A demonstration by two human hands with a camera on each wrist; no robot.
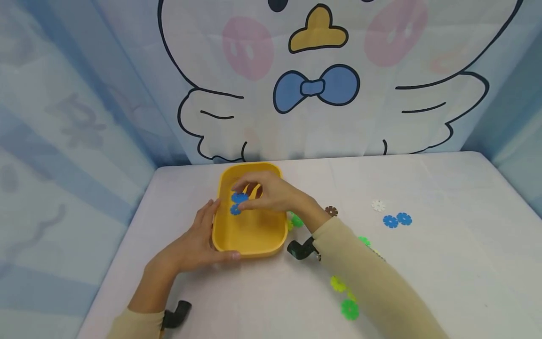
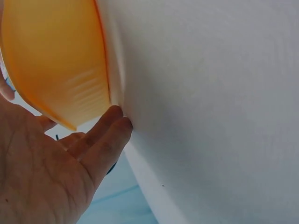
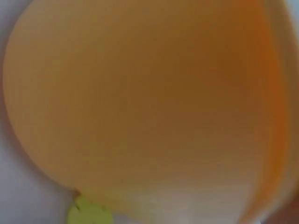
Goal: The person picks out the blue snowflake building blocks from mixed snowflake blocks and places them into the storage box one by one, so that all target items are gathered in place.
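My left hand (image 1: 190, 247) rests against a yellow plastic tray (image 1: 254, 240), fingers along its left wall and thumb by the near rim. In the left wrist view, its fingertips (image 2: 122, 122) lie low beside the ribbed outer wall. Over the tray's left half is my right hand (image 1: 271, 193), bent at the wrist, thumb and forefinger apart. Several blue notched discs (image 1: 239, 197) show between those fingertips and the tray floor, partly hidden by the thumb. The right wrist view is filled by the blurred tray (image 3: 131, 93).
Green discs (image 1: 297, 220) and a brown disc (image 1: 331, 211) lie right of the tray, partly covered by the right arm. Farther right are a white disc (image 1: 378, 205) and two blue discs (image 1: 397, 220). Yellow-green discs (image 1: 338, 283) and a green disc (image 1: 349, 310) sit nearer, beside the sleeve.
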